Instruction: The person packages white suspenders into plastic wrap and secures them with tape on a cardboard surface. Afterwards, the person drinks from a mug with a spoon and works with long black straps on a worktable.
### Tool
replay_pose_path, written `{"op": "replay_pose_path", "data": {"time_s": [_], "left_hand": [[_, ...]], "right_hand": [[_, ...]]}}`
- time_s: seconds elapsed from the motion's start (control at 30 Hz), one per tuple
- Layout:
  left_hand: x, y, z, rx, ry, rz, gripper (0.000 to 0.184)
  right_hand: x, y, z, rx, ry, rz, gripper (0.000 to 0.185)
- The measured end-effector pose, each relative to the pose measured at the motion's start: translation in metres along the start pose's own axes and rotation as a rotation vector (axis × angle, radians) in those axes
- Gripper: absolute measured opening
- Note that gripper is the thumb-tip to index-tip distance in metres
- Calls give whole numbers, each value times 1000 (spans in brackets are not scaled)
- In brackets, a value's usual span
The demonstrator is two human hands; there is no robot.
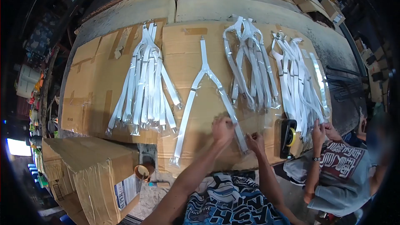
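Note:
A pair of white Y-shaped suspenders (pixel 204 70) lies spread on the cardboard in front of me, with metal clips and clear plastic at its ends. My left hand (pixel 223 130) is closed with curled fingers against the inner side of the right strap, partway down. On the other side of that strap, my right hand (pixel 255 142) is pinched close to the strap's lower part. Whatever is between the fingers of either hand is too small or too hidden to make out. A black tape dispenser (pixel 286 138) with a yellow core stands to the right of my right hand.
Bundles of white suspenders lie at left (pixel 146 73), right of centre (pixel 250 58) and far right (pixel 293 79). A co-worker's hands (pixel 321 131) touch the far-right bundle. A cardboard box (pixel 89 171) and a brown cup (pixel 142 172) sit below the left edge.

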State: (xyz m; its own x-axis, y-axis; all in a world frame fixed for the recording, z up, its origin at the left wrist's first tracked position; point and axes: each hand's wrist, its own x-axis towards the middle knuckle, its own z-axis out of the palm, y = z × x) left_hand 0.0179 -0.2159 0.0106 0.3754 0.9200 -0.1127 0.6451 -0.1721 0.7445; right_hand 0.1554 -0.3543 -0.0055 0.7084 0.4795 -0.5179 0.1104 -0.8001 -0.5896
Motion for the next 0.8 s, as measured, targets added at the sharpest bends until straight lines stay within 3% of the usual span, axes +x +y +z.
{"op": "replay_pose_path", "data": {"time_s": [0.13,0.27,0.37,0.47,0.57,0.7,0.8], "left_hand": [[100,-29,-34,-135,213,69,24],[211,-36,-55,17,416,55,35],[264,-44,-50,232,354,44,45],[295,-51,-50,199,47,-88,48],[306,-43,-68,83,-160,-246,42],[311,-51,-81,3,-234,-197,36],[285,-18,-122,-159,-263,-133,34]], "right_hand": [[-11,-51,-11,-46,8,-122,35],[0,-112,6,-34,1,-278,26],[27,-160,23,-24,16,-505,20],[66,-197,45,-73,52,-685,14],[115,-227,75,45,12,-708,14],[144,-264,104,23,117,-852,18],[114,-298,93,31,-41,-730,32]]}}
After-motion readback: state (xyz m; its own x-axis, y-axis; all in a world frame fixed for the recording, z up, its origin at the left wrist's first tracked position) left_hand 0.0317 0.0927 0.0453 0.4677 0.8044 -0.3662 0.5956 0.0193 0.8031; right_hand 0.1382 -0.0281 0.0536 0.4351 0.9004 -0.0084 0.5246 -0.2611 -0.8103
